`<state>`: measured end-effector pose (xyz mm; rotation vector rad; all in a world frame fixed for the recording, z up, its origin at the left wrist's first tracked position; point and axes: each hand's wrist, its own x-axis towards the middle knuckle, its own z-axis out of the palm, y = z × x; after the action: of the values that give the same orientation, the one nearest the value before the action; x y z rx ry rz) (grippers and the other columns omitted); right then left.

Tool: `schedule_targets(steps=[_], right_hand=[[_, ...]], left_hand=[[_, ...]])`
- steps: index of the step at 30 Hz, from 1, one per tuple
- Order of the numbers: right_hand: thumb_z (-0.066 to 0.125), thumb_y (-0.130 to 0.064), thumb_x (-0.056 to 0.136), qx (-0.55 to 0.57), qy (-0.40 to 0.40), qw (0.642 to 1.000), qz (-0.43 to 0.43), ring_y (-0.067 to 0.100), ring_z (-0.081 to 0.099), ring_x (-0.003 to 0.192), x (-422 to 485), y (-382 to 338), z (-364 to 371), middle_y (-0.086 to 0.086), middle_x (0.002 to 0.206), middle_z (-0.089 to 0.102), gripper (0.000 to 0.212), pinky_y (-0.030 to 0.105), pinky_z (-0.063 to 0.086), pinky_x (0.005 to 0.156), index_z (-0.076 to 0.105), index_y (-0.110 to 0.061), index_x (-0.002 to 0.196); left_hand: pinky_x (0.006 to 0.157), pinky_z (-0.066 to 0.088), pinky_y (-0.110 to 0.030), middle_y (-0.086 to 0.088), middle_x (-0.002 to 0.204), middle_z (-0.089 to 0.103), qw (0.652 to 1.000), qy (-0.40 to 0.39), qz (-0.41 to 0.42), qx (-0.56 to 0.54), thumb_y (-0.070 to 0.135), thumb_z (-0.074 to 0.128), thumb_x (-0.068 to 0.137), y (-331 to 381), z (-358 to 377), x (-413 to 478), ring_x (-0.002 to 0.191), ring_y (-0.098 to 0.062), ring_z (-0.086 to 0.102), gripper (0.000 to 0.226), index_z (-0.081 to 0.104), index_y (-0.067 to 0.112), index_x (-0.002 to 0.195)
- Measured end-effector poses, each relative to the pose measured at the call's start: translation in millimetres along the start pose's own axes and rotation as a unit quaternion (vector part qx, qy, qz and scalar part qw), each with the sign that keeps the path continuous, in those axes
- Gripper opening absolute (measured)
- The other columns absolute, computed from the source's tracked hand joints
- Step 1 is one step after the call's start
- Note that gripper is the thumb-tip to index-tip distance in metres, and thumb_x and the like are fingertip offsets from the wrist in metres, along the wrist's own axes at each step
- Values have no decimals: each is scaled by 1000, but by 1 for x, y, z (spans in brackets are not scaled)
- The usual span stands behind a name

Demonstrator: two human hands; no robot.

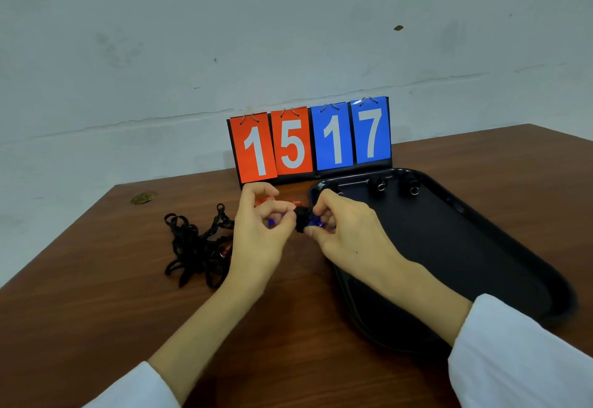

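Observation:
My left hand [260, 227] and my right hand [340, 231] meet above the brown table [96, 295], just left of a black tray [465, 247]. Between their fingertips sits a small black item [301, 219] with a blue part [316, 223]; both hands pinch it. A second bit of blue shows under my left fingers. What the item is exactly, I cannot tell. A heap of black elastic bands [195, 247] lies left of my left hand. Two small black pieces with metal rings [380, 185] rest at the tray's far end.
A flip scoreboard [311, 141] reading 15 and 17 stands at the table's far edge against a pale wall. Small red pieces [261, 200] lie behind my left hand. The tray takes up the table's right side. A worn spot [142, 198] marks the far left corner.

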<state>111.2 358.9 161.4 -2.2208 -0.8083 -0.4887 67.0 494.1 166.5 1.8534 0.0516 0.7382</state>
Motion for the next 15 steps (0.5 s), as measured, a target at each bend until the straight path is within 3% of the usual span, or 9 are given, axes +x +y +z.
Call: schedule_targets(steps=[2,7,11,15], right_hand=[[73,-22,78,2,-5,1000,8,-3,47,61,1,0,0,-19,68,43,25,6,34,57,49,-21,86],[71,-22,79,6,-10,1000,18,-2,48,62,1,4,0,-18,68,44,22,7,37,57,52,-18,89],[71,-24,80,8,-16,1000,15,-2,47,62,0,3,1,-18,68,44,22,8,35,57,51,-20,89],[72,-23,79,20,-22,999,21,-1,48,61,1,3,1,-17,68,46,23,8,36,57,52,-18,89]], left_hand=[[76,50,-19,3,85,67,999,-28,-8,-19,3,62,85,0,-1,1,79,-7,62,26,49,24,94],[78,50,-23,9,88,63,991,-100,51,66,4,65,82,-4,-1,1,79,-5,57,25,61,29,86],[80,51,-28,12,88,64,988,-102,67,95,5,69,79,-6,-4,3,79,-3,57,31,65,33,92],[81,50,-26,7,93,64,991,-105,57,62,5,65,82,-7,-5,4,87,-7,59,29,62,26,102]])
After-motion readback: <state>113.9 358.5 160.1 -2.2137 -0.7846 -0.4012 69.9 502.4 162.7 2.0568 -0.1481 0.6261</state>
